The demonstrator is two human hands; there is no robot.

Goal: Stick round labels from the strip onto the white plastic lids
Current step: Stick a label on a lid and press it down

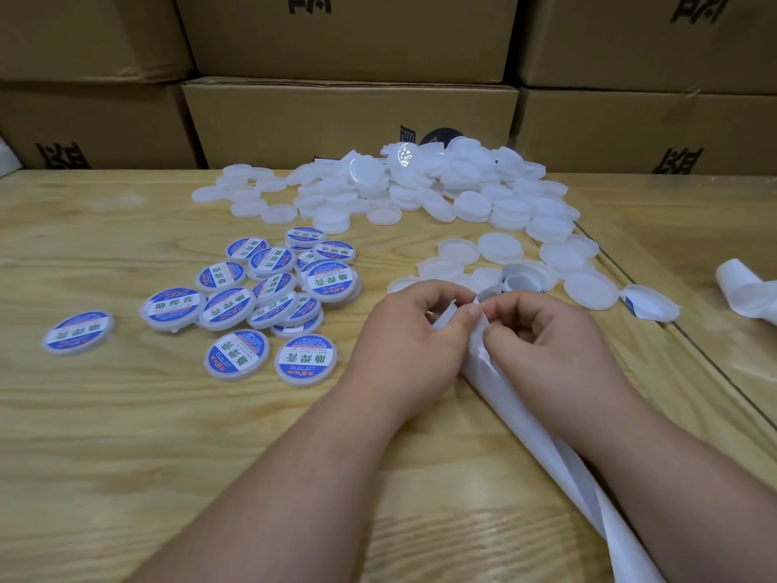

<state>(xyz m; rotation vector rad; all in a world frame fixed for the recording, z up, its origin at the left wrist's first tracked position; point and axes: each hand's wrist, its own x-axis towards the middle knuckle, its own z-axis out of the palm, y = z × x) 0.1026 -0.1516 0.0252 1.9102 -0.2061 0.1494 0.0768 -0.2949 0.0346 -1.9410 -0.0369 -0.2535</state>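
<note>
- Left hand and right hand meet at centre frame, fingers of both curled, pinching the top of the white label strip
- The strip runs from the fingertips toward 5 o'clock, off the bottom edge, its plain glossy side up
- Left hand also grips a white lid by its edge
- Labelled lids, blue-rimmed with green characters, lie clustered at 9 to 10 o'clock
- Bare white lids are heaped at 12 o'clock on the wooden table, before cardboard boxes
</note>
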